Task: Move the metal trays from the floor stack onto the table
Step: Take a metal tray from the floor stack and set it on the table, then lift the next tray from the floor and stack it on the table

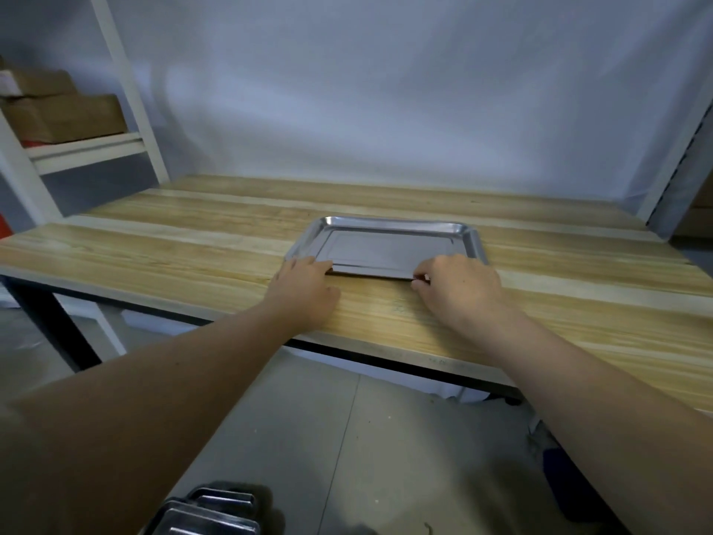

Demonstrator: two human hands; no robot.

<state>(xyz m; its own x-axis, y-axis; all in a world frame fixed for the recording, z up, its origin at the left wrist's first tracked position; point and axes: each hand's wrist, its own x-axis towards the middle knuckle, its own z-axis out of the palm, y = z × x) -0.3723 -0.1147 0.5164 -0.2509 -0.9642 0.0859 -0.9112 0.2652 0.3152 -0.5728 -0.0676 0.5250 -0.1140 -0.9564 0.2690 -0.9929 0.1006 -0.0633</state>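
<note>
Far left, a white shelf (pixel 83 148) holds cardboard boxes (pixel 63 117), nothing you need. Low down by your feet, there's the floor stack (pixel 210 513), steel trays nested one in another on the grey floor (pixel 347 438), so there's clearly more to carry.

Now your left hand (pixel 304 285) – it's at the near left corner of the metal tray (pixel 386 245), fingers (pixel 310 264) curled over the rim and closed on it, the palm resting on the table (pixel 154 249). That grip looks like it's there to steady the corner while the tray settles.

Middle of the view: the tray itself lies flat on the wood, well back from the front edge. It's shallow, rectangular, with rounded corners and a raised lip, polished bright enough to mirror the pale wall, and a stepped panel pressed into the floor of it. It's empty.

Over to your right hand (pixel 457 289) – matching job on the near right corner, its fingers (pixel 420 278) pinched together on the near edge. Two hands at the corners keep it square and level. I'd say this one is as good as delivered; releasing it looks like the next call
</note>
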